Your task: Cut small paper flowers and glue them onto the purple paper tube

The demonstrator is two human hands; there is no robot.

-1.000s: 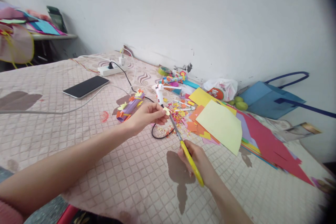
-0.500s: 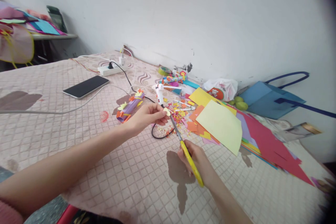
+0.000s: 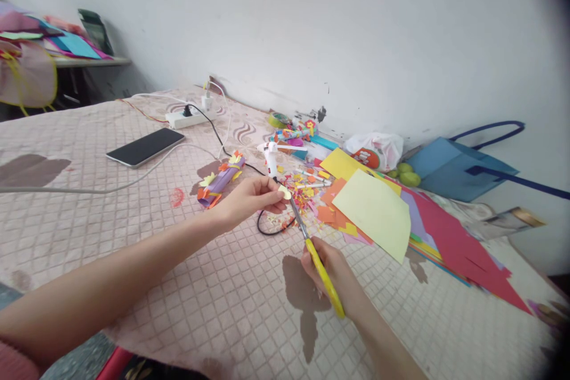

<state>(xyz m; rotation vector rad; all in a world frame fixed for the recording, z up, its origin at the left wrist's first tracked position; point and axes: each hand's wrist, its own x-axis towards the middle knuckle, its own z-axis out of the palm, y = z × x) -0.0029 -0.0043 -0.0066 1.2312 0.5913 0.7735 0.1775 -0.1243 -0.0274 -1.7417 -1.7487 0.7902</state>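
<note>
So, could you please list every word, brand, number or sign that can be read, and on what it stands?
No text can be read.
White plastic bag: pale marks on its orange patch, too blurred.
Scissors: no lettering visible.
Phone: dark screen, no lettering visible.
Glue gun: too small to tell.

"What's moved on your feed?"

"Small things, all near the middle of the frame. On my screen the pale yellow paper piece (image 3: 284, 192) sits a touch lower and further right than a second ago, and its outline has changed, as if turned a little."

"And the left hand (image 3: 250, 199)?"

"It has eased along with the paper, its fingertips slightly lower and further right."

"The scissors (image 3: 317, 261)?"

"I see their blade end a shade lower too, by the paper's lower right edge. From here I can't tell whether they touch."
</note>
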